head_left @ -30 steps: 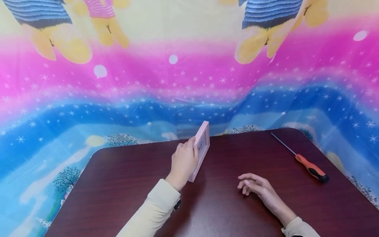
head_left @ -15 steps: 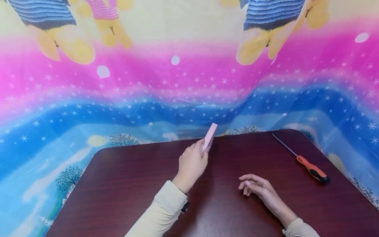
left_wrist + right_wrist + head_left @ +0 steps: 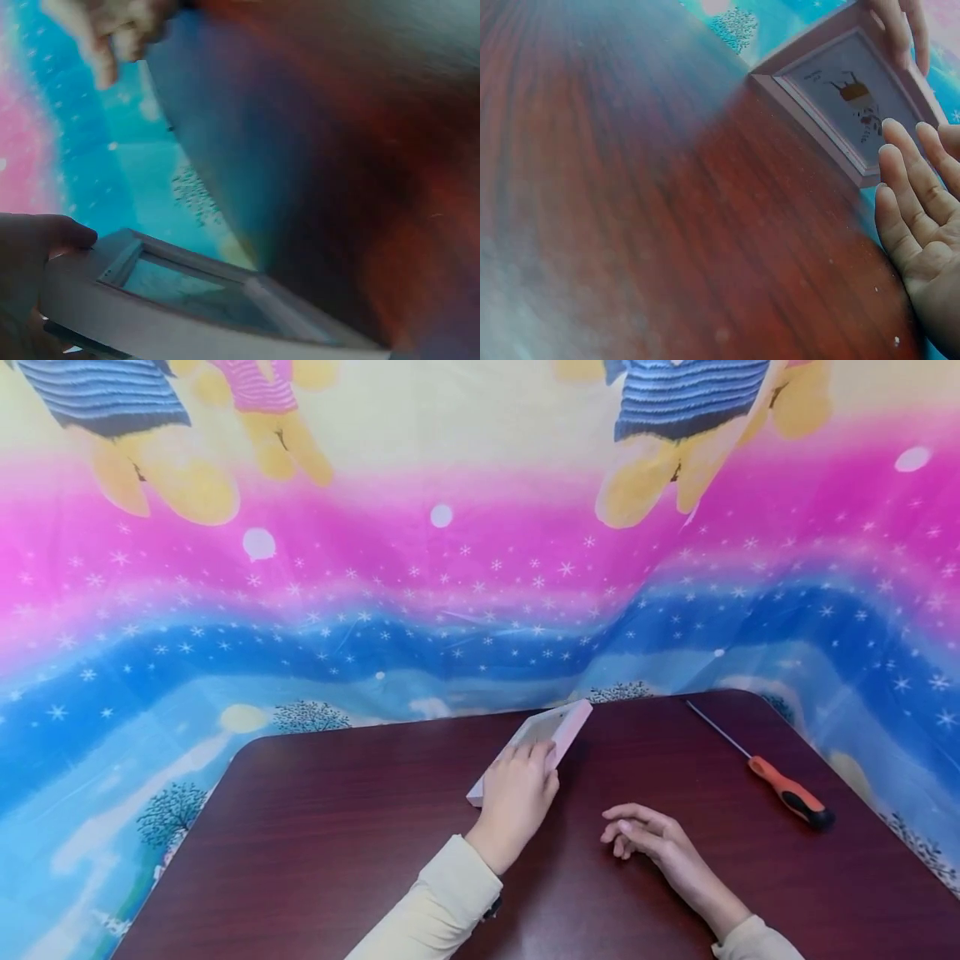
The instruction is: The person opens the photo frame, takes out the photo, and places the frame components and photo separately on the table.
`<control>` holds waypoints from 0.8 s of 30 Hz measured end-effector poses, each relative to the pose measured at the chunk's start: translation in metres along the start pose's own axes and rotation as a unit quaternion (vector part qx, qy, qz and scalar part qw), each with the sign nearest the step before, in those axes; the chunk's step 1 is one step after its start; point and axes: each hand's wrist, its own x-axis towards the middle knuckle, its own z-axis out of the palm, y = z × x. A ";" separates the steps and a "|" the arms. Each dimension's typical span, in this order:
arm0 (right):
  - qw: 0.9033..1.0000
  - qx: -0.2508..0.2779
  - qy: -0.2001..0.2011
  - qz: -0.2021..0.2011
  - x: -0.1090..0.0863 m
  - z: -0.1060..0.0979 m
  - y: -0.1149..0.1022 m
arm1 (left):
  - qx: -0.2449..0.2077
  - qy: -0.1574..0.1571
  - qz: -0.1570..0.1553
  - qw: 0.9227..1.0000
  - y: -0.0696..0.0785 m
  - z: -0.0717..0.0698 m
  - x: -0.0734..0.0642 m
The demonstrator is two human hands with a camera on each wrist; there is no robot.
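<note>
My left hand [image 3: 517,802] grips a pink picture frame [image 3: 573,731] by its edge, tilted above the table with its back panel partly showing in the head view. In the left wrist view the frame [image 3: 187,319] runs along the bottom, with the thumb at its corner. A cartoon drawing [image 3: 853,91] behind the frame's front shows in the right wrist view, where left fingers [image 3: 894,30] hold the top edge. To the right, my right hand [image 3: 652,839] is held over the table with relaxed, slightly bent fingers and nothing in them.
A screwdriver [image 3: 787,785] with an orange and black handle lies on the right side of the dark red-brown table [image 3: 315,827], its shaft pointing toward the back edge. Behind the table hangs a colourful printed cloth [image 3: 360,552] with snowflakes.
The left hand has moved right and turned the picture frame, first edge-on, then so its back panel shows in the head view. The right hand and the screwdriver have stayed put.
</note>
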 end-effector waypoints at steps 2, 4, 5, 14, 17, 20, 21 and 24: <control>1.000 -0.001 0.001 -0.001 0.001 0.001 0.000 | 0.017 0.015 0.019 1.000 0.000 0.007 -0.004; 1.000 -0.003 0.001 -0.003 0.001 0.001 0.000 | 0.029 0.020 0.030 0.999 0.000 0.013 -0.008; 1.000 -0.005 0.002 -0.004 0.001 0.001 0.000 | 0.034 0.020 0.033 0.999 0.000 0.015 -0.009; 1.000 -0.007 0.006 -0.002 0.000 0.001 0.000 | 0.128 -0.004 0.067 0.989 0.004 0.034 -0.023; 1.000 -0.009 0.005 -0.003 0.000 0.001 0.001 | 0.169 -0.028 0.072 0.983 0.005 0.038 -0.027; 1.000 -0.009 0.005 -0.004 0.000 0.001 0.001 | 0.205 -0.044 0.075 0.975 0.006 0.041 -0.029; 1.000 -0.009 0.005 -0.003 0.000 0.001 0.001 | 0.215 -0.050 0.076 0.972 0.007 0.041 -0.029; 1.000 -0.010 0.007 0.001 0.000 0.001 0.001 | 0.237 -0.068 0.077 0.966 0.007 0.041 -0.030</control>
